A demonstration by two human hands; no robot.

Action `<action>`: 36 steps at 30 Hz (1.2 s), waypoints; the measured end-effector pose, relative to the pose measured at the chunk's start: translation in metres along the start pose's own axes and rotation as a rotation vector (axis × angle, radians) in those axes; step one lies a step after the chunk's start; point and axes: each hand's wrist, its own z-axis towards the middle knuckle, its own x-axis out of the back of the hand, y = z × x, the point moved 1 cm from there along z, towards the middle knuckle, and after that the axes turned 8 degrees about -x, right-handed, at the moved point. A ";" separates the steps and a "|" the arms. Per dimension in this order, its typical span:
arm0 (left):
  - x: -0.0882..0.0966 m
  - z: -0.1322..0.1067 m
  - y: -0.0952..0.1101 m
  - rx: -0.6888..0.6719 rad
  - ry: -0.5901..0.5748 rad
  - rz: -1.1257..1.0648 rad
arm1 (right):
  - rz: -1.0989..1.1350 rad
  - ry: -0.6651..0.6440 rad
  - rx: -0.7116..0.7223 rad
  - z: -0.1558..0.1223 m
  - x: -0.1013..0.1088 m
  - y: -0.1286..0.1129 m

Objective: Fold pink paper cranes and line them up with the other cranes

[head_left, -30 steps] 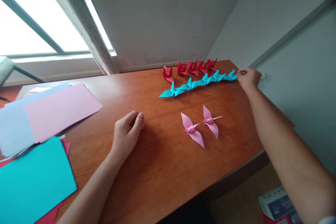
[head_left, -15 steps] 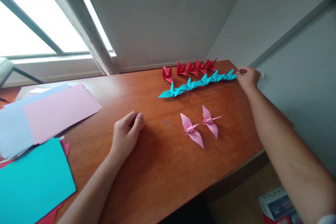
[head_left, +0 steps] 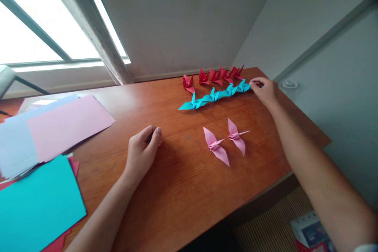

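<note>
My right hand (head_left: 264,88) pinches at the right end of a row of turquoise paper cranes (head_left: 215,95), its fingertips at a wing tip. A crane at that end is mostly hidden behind the hand; only a scrap of turquoise shows by the fingers. My left hand (head_left: 143,147) rests on the wooden table as a loose fist, thumb against the fingers, with nothing seen in it. Two pink paper cranes (head_left: 217,146) with spread wings lie between the hands. Behind the turquoise row stand several red paper cranes (head_left: 215,76).
Pink sheets (head_left: 69,126) lie over pale blue paper (head_left: 14,145) at the left. Turquoise paper (head_left: 41,204) covers red sheets near the front left. A wall (head_left: 183,19) bounds the back of the table (head_left: 165,189); a box (head_left: 314,230) sits on the floor at right.
My right hand has moved left along the turquoise row, from its far right tip, and now covers the end crane. My left hand and the other cranes stay put.
</note>
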 end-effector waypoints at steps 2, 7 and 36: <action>0.000 0.000 0.000 0.000 -0.002 0.000 | -0.015 -0.003 0.008 0.001 -0.001 0.000; -0.001 0.000 -0.001 0.003 -0.004 -0.002 | -0.085 0.011 0.037 0.002 -0.002 0.002; -0.001 0.001 0.000 0.013 -0.012 0.009 | -0.146 0.208 -0.104 0.016 0.032 0.021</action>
